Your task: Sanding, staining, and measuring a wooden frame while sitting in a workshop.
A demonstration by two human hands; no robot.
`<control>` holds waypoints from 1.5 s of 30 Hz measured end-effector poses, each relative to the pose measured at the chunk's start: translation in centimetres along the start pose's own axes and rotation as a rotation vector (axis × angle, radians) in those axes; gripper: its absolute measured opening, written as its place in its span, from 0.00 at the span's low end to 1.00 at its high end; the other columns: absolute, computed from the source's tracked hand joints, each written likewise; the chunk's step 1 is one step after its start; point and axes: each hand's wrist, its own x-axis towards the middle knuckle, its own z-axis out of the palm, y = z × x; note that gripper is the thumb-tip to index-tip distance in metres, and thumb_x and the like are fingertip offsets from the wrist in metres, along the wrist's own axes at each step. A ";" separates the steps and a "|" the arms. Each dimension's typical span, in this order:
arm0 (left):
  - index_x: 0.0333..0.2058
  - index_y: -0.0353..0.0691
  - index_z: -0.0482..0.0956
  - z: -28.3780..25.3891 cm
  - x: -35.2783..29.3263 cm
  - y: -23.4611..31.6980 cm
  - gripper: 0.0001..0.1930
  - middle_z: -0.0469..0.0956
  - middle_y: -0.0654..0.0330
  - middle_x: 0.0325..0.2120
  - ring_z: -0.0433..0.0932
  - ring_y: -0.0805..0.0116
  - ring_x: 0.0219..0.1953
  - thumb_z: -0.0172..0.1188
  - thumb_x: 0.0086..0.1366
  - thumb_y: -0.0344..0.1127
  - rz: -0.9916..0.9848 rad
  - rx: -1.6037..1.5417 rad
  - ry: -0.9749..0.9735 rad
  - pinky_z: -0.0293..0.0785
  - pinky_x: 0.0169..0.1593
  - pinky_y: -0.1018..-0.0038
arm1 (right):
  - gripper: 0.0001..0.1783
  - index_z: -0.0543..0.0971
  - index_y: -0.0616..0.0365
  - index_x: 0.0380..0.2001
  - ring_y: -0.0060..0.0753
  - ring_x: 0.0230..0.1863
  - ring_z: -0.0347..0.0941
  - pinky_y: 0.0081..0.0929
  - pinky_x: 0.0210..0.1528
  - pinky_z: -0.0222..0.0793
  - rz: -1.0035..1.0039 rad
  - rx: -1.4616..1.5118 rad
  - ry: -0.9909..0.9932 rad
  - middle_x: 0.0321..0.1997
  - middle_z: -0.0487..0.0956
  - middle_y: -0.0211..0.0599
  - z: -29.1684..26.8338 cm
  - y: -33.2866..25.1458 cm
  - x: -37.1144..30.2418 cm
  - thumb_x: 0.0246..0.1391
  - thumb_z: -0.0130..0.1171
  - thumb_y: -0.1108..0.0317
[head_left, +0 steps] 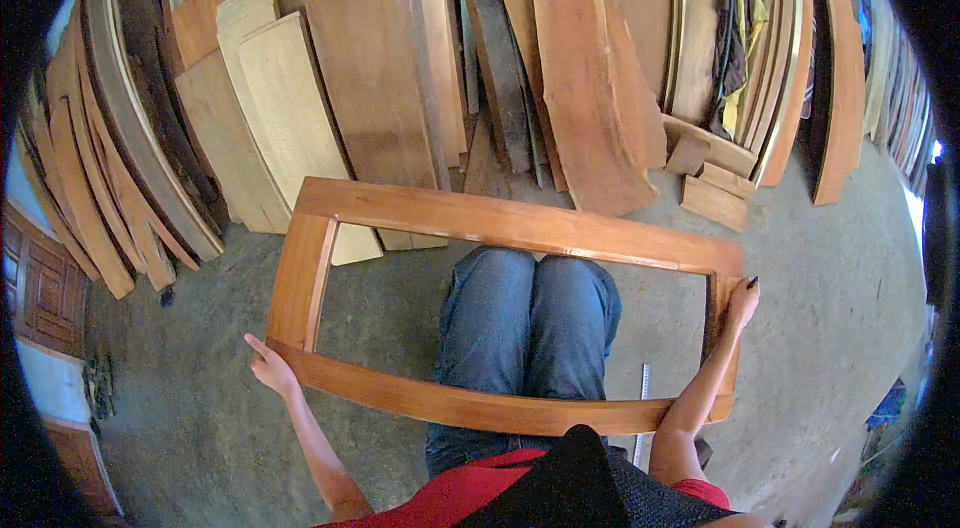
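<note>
Occupying the whole ground is a grey concrete floor (820,278), hard and mottled; leaning across it from ten to two o'clock stand long boards (360,48), some sawn straight, some wavy-edged, dull and rough beside the frame. The wooden frame (520,230) lies at the centre of the clock, above the lap, set on a slight slant; it is a long rectangle with an open middle, four reddish-brown rails, and a smooth sheen on the inner edges. Judged by its make, it will handle stiff and moderately heavy, awkward from its length more than its weight; the polished faces may slip and could scratch; the two short ends are the sound holding places. Blue jeans (525,318), creased and soft, show through the opening. The right hand (742,306), just past three o'clock, appears closed round the outer edge of the right end; the left hand (272,368), at eight o'clock, meets the lower corner with one digit sticking outward, its other fingers hidden, grip not determinable. A thin pale ruler (644,383) shows between four and five o'clock.
</note>
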 end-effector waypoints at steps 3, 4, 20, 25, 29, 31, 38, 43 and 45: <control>0.13 0.28 0.67 -0.6 -0.2 -1.0 0.40 0.67 0.48 0.12 0.64 0.56 0.16 0.39 0.64 0.65 -0.075 -0.010 -0.002 0.61 0.27 0.56 | 0.25 0.71 0.61 0.51 0.58 0.50 0.69 0.44 0.50 0.66 0.035 -0.024 -0.028 0.48 0.74 0.55 -0.6 0.4 0.3 0.58 0.42 0.53; 0.13 0.28 0.66 -1.3 0.0 -1.9 0.40 0.66 0.49 0.11 0.62 0.58 0.16 0.39 0.64 0.65 -0.095 0.013 -0.053 0.59 0.26 0.57 | 0.25 0.71 0.61 0.51 0.58 0.50 0.69 0.44 0.50 0.66 0.036 -0.029 -0.032 0.48 0.74 0.55 -0.7 0.6 0.4 0.58 0.42 0.53; 0.33 0.22 0.76 -1.0 -0.7 -1.5 0.38 0.77 0.41 0.26 0.73 0.48 0.28 0.38 0.66 0.62 -0.058 -0.017 -0.061 0.67 0.36 0.58 | 0.27 0.73 0.62 0.48 0.55 0.49 0.71 0.41 0.50 0.65 0.083 0.064 0.062 0.46 0.75 0.55 -0.5 0.3 -0.2 0.60 0.42 0.49; 0.40 0.25 0.76 -1.0 0.3 -3.9 0.37 0.75 0.39 0.37 0.74 0.44 0.40 0.37 0.66 0.61 -0.109 0.092 -0.157 0.67 0.44 0.57 | 0.21 0.72 0.62 0.45 0.44 0.42 0.76 0.35 0.47 0.67 -0.030 0.462 0.302 0.40 0.79 0.50 -4.6 -7.2 -3.3 0.63 0.43 0.55; 0.44 0.28 0.74 -1.0 -0.3 -1.3 0.35 0.73 0.40 0.44 0.71 0.43 0.46 0.34 0.68 0.59 -0.051 0.080 -0.227 0.66 0.49 0.57 | 0.14 0.72 0.60 0.44 0.30 0.35 0.76 0.28 0.38 0.70 -0.417 0.941 -0.018 0.32 0.79 0.42 -8.0 -16.2 -6.9 0.64 0.44 0.63; 0.45 0.29 0.74 -1.4 -0.5 0.5 0.31 0.73 0.42 0.45 0.71 0.44 0.47 0.36 0.69 0.55 0.076 0.254 -0.138 0.65 0.50 0.58 | 0.16 0.74 0.65 0.39 0.28 0.24 0.74 0.25 0.30 0.69 -0.441 1.005 -0.440 0.28 0.78 0.38 -8.8 -20.8 -8.6 0.64 0.44 0.62; 0.45 0.31 0.73 0.5 -7.0 10.8 0.15 0.72 0.47 0.46 0.68 0.51 0.53 0.47 0.68 0.35 0.373 -0.154 -0.392 0.59 0.58 0.63 | 0.14 0.73 0.58 0.31 0.19 0.09 0.64 0.18 0.10 0.55 -0.492 0.997 -1.355 0.10 0.69 0.27 -5.2 -32.0 -19.1 0.63 0.46 0.59; 0.46 0.36 0.73 1.5 -11.8 14.2 0.12 0.68 0.50 0.51 0.63 0.53 0.57 0.49 0.66 0.33 0.525 -0.180 -0.578 0.57 0.59 0.59 | 0.16 0.73 0.62 0.27 0.19 0.09 0.64 0.18 0.10 0.56 -0.659 0.851 -1.227 0.11 0.69 0.30 -1.6 -33.0 -21.9 0.63 0.45 0.61; 0.46 0.40 0.73 1.6 -12.3 13.9 0.11 0.64 0.51 0.55 0.60 0.54 0.59 0.50 0.65 0.32 0.496 -0.066 -0.559 0.55 0.59 0.57 | 0.16 0.74 0.62 0.28 0.18 0.09 0.63 0.19 0.10 0.55 -0.504 0.829 -1.090 0.12 0.70 0.29 -2.0 -31.3 -20.8 0.62 0.46 0.62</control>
